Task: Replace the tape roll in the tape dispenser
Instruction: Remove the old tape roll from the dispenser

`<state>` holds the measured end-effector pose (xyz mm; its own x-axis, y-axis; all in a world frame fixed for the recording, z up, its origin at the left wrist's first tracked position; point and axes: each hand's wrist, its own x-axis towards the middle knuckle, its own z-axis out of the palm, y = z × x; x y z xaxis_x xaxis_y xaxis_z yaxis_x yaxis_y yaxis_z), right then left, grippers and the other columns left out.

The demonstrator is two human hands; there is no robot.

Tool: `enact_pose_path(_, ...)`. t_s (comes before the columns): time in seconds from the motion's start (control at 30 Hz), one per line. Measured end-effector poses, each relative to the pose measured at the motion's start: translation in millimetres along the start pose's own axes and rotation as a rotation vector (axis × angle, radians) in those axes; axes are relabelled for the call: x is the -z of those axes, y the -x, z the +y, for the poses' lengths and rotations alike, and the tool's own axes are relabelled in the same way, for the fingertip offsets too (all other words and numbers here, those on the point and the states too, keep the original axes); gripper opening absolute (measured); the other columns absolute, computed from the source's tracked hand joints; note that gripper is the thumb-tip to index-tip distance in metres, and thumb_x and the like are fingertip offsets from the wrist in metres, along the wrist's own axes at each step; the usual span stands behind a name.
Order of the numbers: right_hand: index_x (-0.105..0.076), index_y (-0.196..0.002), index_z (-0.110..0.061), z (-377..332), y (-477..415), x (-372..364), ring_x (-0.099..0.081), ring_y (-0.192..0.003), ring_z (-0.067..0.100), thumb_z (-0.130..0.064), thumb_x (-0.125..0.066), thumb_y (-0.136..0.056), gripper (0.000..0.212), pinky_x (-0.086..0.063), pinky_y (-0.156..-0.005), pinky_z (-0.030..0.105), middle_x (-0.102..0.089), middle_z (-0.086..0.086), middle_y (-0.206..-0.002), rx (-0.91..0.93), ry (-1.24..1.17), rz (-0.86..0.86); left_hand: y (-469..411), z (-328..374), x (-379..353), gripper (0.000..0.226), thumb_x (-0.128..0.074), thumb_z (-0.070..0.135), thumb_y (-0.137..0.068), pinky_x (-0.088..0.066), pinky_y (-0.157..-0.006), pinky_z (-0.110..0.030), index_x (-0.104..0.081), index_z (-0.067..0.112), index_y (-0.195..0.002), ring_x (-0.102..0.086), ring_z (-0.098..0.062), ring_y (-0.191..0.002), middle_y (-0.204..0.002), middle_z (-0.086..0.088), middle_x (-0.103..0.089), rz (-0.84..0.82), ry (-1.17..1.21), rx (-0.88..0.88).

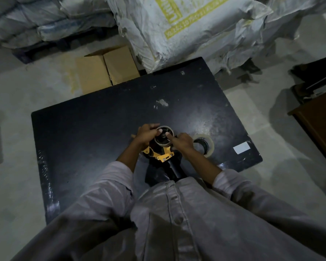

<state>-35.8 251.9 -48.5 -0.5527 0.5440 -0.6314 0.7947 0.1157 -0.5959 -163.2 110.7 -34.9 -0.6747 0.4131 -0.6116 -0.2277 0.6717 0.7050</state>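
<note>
Black scuffed tabletop [94,129] before white woven sacks [186,29], yellow print unreadable. Yellow-and-black handheld tape dispenser [161,155] at centre, bare cardboard core [164,137] on its spool; left hand [145,135] closed on the core, right hand [181,143] half-curled, forefinger on the hub. Clear tape roll [204,145] lies just right.

Dark, scuffed rectangular tabletop [94,132] with pale smudges, clear tape roll [205,145] lying flat near its right side, small white rectangular label [241,147] beside the right edge

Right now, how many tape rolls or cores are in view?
2: an empty-looking core on the dispenser between both hands, and a clear tape roll lying on the black table right of it.
</note>
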Motion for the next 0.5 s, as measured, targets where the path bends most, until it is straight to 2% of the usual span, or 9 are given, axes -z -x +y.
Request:
enact_pose_path(0.07,-0.079,-0.091,-0.013,1,-4,-2,-0.085,-0.076,0.028,-0.068,-0.081,-0.091,0.055,-0.071,-0.081,0.052,-0.085,0.01,-0.086,0.0,-0.074,-0.016,4,2,0,0.025,-0.076,0.015,-0.102,-0.059,-0.081,-0.023,-0.084,0.015,-0.126,-0.078,-0.022,-0.112,-0.112,-0.003,-0.082,0.015,-0.109,-0.049)
enact_pose_path(0.1,-0.079,-0.087,-0.015,3,-7,-1,-0.085,-0.079,0.029,-0.063,-0.085,-0.088,0.049,-0.071,-0.082,0.054,-0.085,0.01,-0.086,0.007,-0.108,-0.011,5,1,0,0.018,-0.077,0.019,-0.101,-0.06,-0.079,-0.027,-0.086,0.015,-0.117,-0.079,-0.022,-0.105,-0.104,-0.002,-0.082,0.035,-0.163,-0.072)
enact_pose_path(0.13,-0.079,-0.084,-0.013,2,-7,1,-0.085,-0.083,0.03,-0.059,-0.087,-0.085,0.046,-0.071,-0.083,0.057,-0.085,0.011,-0.086,0.002,-0.141,-0.001,7,1,1,0.012,-0.079,0.024,-0.1,-0.061,-0.082,-0.033,-0.085,0.017,-0.107,-0.078,-0.022,-0.1,-0.099,-0.002,-0.082,0.038,-0.224,-0.058)
enact_pose_path(0.2,-0.078,-0.084,-0.009,-3,-4,6,-0.084,-0.095,0.034,-0.046,-0.09,-0.086,0.039,-0.069,-0.088,0.062,-0.085,0.017,-0.094,-0.012,-0.234,0.004,7,-7,1,0.019,-0.079,0.037,-0.097,-0.059,-0.089,-0.042,-0.08,0.019,-0.091,-0.076,-0.026,-0.098,-0.092,-0.003,-0.08,0.016,-0.341,-0.021)
enact_pose_path(0.23,-0.075,-0.082,-0.012,-7,1,9,-0.083,-0.101,0.035,-0.038,-0.09,-0.09,0.031,-0.068,-0.092,0.061,-0.085,0.019,-0.102,-0.012,-0.266,0.0,6,-11,1,0.023,-0.078,0.044,-0.095,-0.058,-0.095,-0.045,-0.077,0.022,-0.09,-0.075,-0.028,-0.102,-0.093,-0.001,-0.079,0.004,-0.345,-0.015)
enact_pose_path(0.3,-0.071,-0.084,-0.021,-11,5,11,-0.082,-0.107,0.034,-0.027,-0.088,-0.096,0.022,-0.069,-0.096,0.057,-0.084,0.019,-0.11,-0.013,-0.283,-0.027,3,-15,1,0.028,-0.075,0.057,-0.087,-0.057,-0.106,-0.053,-0.077,0.032,-0.1,-0.072,-0.028,-0.115,-0.103,0.008,-0.08,0.008,-0.312,-0.037)
enact_pose_path(0.4,-0.075,-0.084,-0.025,-8,7,6,-0.084,-0.1,0.031,-0.028,-0.09,-0.095,0.019,-0.07,-0.091,0.057,-0.085,0.015,-0.104,0.007,-0.257,-0.026,-4,-18,-1,0.028,-0.08,0.052,-0.087,-0.06,-0.104,-0.05,-0.084,0.033,-0.107,-0.077,-0.024,-0.108,-0.099,0.008,-0.082,-0.017,-0.301,-0.062)
enact_pose_path(0.43,-0.075,-0.082,-0.026,-6,5,4,-0.085,-0.096,0.03,-0.03,-0.091,-0.093,0.02,-0.07,-0.09,0.058,-0.086,0.013,-0.101,0.02,-0.239,-0.013,-5,-18,-2,0.027,-0.08,0.056,-0.084,-0.061,-0.103,-0.051,-0.085,0.034,-0.099,-0.078,-0.025,-0.105,-0.093,0.01,-0.082,-0.001,-0.316,-0.052)
enact_pose_path(0.5,-0.075,-0.077,-0.029,-1,3,3,-0.085,-0.092,0.027,-0.034,-0.094,-0.089,0.023,-0.07,-0.09,0.056,-0.087,0.009,-0.097,0.04,-0.204,0.003,-13,-26,-3,0.039,-0.075,0.075,-0.065,-0.057,-0.106,-0.063,-0.084,0.042,-0.085,-0.078,-0.026,-0.104,-0.079,0.016,-0.081,0.043,-0.295,-0.014)
